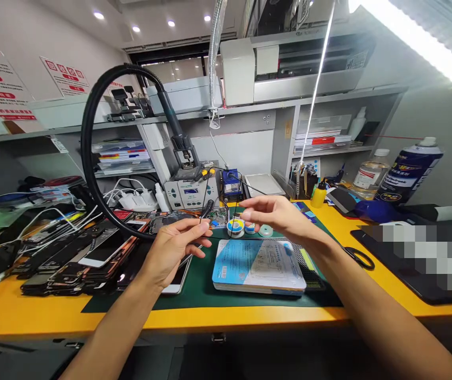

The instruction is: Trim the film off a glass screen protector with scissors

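Note:
My left hand is raised over the green mat, its fingers pinched on a thin dark wire that loops up and across to my right hand. The right hand's fingers are also pinched together at the other end of that wire. Below the hands lie a white phone, a blue-and-white boxed pack and a small spool of solder. A circuit board sits just behind the wire.
A soldering station with a thick black hose stands at the back. Several phones are piled on the left of the yellow bench. Scissors, a spray can and a bottle stand on the right.

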Motion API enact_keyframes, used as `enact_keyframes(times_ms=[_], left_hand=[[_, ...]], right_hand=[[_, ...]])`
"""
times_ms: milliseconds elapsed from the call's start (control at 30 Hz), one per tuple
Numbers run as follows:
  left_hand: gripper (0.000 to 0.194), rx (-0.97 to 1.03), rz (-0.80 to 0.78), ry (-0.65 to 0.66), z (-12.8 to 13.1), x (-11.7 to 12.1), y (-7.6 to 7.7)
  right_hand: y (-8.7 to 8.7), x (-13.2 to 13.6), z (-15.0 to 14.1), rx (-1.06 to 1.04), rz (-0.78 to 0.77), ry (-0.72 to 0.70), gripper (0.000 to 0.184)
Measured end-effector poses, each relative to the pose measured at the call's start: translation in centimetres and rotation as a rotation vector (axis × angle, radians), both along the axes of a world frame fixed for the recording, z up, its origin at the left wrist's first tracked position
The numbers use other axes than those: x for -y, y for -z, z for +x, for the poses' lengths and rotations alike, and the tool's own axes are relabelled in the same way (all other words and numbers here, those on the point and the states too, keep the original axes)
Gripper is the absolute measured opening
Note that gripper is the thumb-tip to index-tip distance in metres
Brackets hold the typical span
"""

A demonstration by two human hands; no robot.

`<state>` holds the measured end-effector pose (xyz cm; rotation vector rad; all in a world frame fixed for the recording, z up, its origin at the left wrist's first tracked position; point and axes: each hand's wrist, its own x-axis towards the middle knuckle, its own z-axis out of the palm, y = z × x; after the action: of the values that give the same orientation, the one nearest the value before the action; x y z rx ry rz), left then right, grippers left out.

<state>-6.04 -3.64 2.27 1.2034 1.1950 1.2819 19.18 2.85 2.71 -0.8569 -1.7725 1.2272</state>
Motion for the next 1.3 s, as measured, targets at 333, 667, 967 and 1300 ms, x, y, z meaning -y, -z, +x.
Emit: enact_keyframes(times_ms=[333, 667, 967, 1300], left_hand=[[0.039, -0.034, 0.152, 0.036, 2.3, -0.3, -0.7], [0.021, -0.120, 0.255, 0.084, 4.9, -3.0, -3.5], [0.015, -0.083, 0.290, 0.100, 5.7, -4.3, -4.1], [0.021, -0.003, 0.374, -0.024, 2.2, -4.0, -5.5]], right_hand=[[0.5, 0.8, -0.8, -0.057, -0.026, -0.147, 0.041], [0.0, 0.4, -0.6, -0.363, -0.008, 0.043, 0.036], [0.0, 0.2, 0.2, -0.379, -0.026, 0.095, 0.022], [0.2, 0.6, -0.1, -0.057, -0.090, -0.040, 0.039]])
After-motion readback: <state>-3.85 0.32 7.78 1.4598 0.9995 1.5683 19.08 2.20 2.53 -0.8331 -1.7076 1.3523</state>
